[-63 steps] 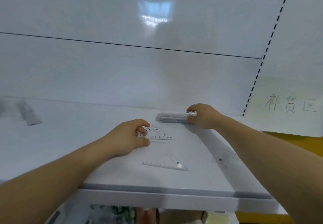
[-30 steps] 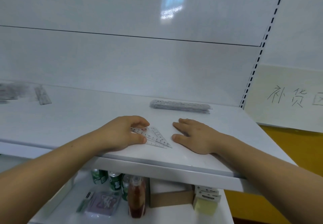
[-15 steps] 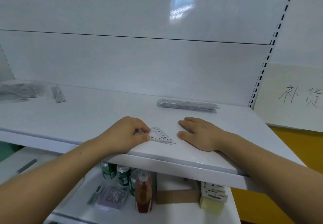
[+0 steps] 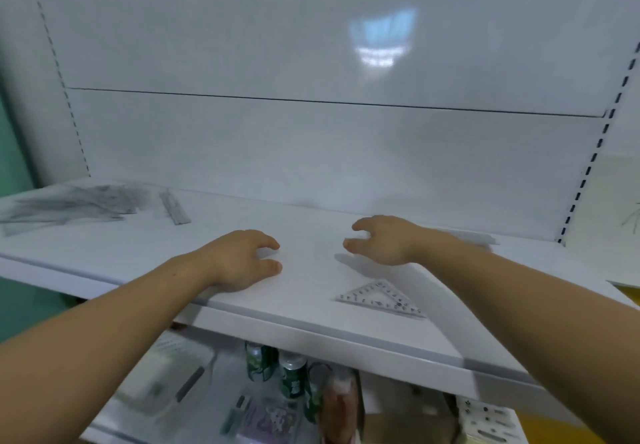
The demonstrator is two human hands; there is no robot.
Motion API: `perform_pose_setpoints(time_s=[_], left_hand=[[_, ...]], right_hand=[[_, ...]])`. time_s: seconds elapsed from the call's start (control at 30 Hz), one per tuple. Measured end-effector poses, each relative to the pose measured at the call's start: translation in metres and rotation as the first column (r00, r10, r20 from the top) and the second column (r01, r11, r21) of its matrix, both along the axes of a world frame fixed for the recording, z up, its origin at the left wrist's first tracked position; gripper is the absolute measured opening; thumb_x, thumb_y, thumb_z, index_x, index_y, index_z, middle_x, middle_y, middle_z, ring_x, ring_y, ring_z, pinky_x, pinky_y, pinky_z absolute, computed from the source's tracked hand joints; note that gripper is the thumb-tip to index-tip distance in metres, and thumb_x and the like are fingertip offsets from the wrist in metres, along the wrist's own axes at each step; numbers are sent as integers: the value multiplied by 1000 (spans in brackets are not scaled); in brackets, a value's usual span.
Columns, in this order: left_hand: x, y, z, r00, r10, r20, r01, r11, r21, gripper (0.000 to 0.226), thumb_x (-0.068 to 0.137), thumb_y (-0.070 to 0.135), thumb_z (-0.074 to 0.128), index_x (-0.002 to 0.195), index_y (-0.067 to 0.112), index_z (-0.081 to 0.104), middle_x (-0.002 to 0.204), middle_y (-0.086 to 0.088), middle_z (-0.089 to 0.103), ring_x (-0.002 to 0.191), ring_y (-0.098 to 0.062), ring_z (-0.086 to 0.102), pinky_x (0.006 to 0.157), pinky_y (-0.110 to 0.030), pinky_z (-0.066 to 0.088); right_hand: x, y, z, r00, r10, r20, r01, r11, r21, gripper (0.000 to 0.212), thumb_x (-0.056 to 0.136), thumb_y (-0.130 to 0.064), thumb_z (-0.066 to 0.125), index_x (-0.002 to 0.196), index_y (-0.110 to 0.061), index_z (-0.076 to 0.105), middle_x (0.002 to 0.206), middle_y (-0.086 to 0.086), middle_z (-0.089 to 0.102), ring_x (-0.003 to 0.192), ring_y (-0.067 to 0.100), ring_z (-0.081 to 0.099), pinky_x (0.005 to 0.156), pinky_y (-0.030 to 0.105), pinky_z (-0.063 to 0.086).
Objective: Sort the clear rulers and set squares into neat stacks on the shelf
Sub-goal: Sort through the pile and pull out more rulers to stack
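The set square [image 4: 380, 300] lies flat on the white shelf [image 4: 311, 291], near the front edge and towards the right, with no hand on it. The left hand [image 4: 242, 260] rests on the shelf left of the middle, its fingers loosely curled and holding nothing. The right hand [image 4: 382, 240] is farther back and apart from the left, palm down, with its fingers loosely bent and empty. I cannot tell whether it touches the shelf. The set square lies in front of this hand, just beside the right forearm. Behind the right wrist a stack of rulers [image 4: 479, 237] lies along the back of the shelf, partly hidden by the arm. Far to the left sits a blurred heap of clear pieces [image 4: 69, 203], and near it a single ruler [image 4: 175, 209] lies at a slant. Below the shelf stand green cans [image 4: 263, 360] and a bottle [image 4: 341, 400].
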State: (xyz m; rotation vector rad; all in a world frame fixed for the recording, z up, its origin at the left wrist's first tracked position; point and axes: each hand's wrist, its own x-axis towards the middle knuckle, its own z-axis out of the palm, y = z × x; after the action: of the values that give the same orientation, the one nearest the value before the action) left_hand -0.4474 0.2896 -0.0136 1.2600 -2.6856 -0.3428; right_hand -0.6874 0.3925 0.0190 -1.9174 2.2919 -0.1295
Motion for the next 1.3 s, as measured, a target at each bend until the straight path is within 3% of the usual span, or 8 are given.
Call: perform_pose_setpoints(time_s=[0.37, 0.6, 0.77, 0.93, 1.0, 1.1, 1.2, 1.3], left_hand=[[234, -132, 8, 972, 235, -6, -235, 971, -36, 54, 88, 51, 53, 137, 29, 45, 151, 6, 33, 136, -17, 34, 111, -32, 26], [327, -204, 8, 941, 333, -54, -336, 940, -60, 56, 88, 48, 55, 137, 23, 45, 148, 2, 39, 135, -19, 35, 111, -33, 28], [350, -246, -2, 909, 406, -94, -413, 906, -87, 67, 88, 57, 49, 145, 28, 31, 158, -1, 15, 145, -20, 13, 117, -39, 17], [352, -286, 1, 892, 451, -38, -452, 892, -10, 68, 90, 65, 33, 149, 35, 17, 160, 4, 0, 147, -18, 0, 118, -46, 8], [355, -300, 3, 892, 452, 8, -451, 892, -18, 62, 93, 61, 28, 149, 35, 17, 159, 4, 6, 146, -19, 5, 118, -47, 10], [361, -318, 6, 898, 435, 71, -431, 900, -60, 56, 95, 54, 35, 145, 30, 30, 149, -2, 32, 136, -26, 30, 111, -45, 27], [368, -325, 9, 919, 392, -50, -393, 920, -12, 48, 91, 49, 50, 134, 27, 48, 130, -2, 47, 117, -20, 46, 101, -34, 37], [372, -330, 10, 931, 322, -172, -334, 942, -45, 37, 89, 42, 58, 122, 25, 59, 112, 3, 55, 101, -13, 52, 86, -25, 39]], right_hand=[[213, -180, 7, 992, 119, 27, -118, 992, -42, 68, 93, -60, 38, 149, -22, 27, 155, 5, 26, 141, 24, 27, 111, 35, 24], [301, -264, -2, 982, 187, 34, -185, 981, -50, 67, 94, -56, 41, 148, -19, 27, 153, 7, 30, 138, 25, 32, 108, 33, 29], [338, -324, -8, 969, 246, 1, -245, 966, -85, 67, 92, -58, 39, 144, -16, 33, 149, 9, 34, 134, 28, 36, 106, 36, 34], [364, -382, -16, 958, 287, -8, -287, 956, -57, 68, 90, -63, 39, 136, -13, 42, 143, 12, 40, 129, 31, 40, 104, 39, 35], [368, -400, -14, 955, 296, -11, -296, 954, -51, 61, 91, -56, 44, 128, -7, 50, 134, 15, 47, 120, 31, 46, 97, 37, 38], [367, -419, -8, 941, 307, 143, -296, 951, -93, 48, 90, -37, 58, 113, 5, 62, 115, 22, 62, 105, 33, 58, 82, 31, 46], [366, -425, -7, 926, 308, 220, -286, 950, -127, 20, 89, -23, 57, 80, -5, 58, 80, 14, 58, 72, 23, 52, 58, 27, 38], [366, -425, -8, 948, 273, 164, -238, 949, -206, 17, 94, -23, 49, 85, -10, 55, 86, 4, 57, 79, 19, 50, 66, 27, 38]])
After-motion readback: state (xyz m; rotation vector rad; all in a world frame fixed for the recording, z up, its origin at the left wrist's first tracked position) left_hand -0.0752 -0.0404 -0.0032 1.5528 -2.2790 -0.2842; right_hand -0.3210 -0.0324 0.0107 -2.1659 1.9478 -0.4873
